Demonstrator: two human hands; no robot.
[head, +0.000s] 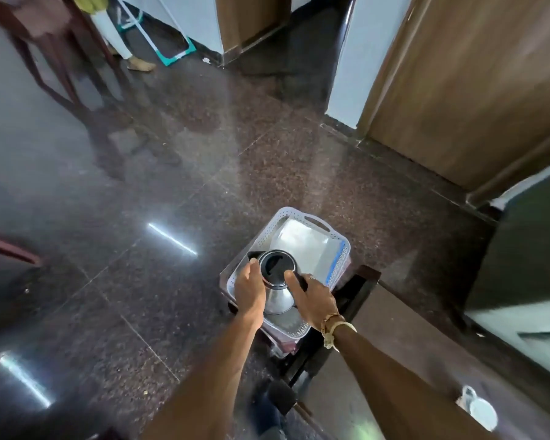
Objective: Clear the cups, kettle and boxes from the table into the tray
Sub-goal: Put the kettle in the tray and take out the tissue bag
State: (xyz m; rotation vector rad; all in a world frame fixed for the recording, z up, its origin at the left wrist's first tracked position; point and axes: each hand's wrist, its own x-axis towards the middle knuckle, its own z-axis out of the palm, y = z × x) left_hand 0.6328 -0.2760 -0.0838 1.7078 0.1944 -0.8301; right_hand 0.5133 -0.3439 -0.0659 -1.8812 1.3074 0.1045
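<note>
the step in hand is the kettle: both hands are setting the steel kettle (275, 300) into the near end of the white perforated tray (342, 249). the tray sits just beyond the far corner of the brown table (410, 341), on something dark that i cannot make out. the left hand (250, 292) curls its fingers, close together, round the kettle's left side, thumb by the rim of the black lid. the right hand (316, 301) wraps the black handle on the right, one finger laid straight across the lid. a flat white box (302, 241), or so it looks, fills the tray's far end. the hands hide whether the kettle's base rests on the tray floor. a white cup (482, 411) stands on the table near its right edge, well apart from the tray. next, by my reading, the kettle needs seating upright and both hands need to let go. then comes the reach back for the cup.
</note>
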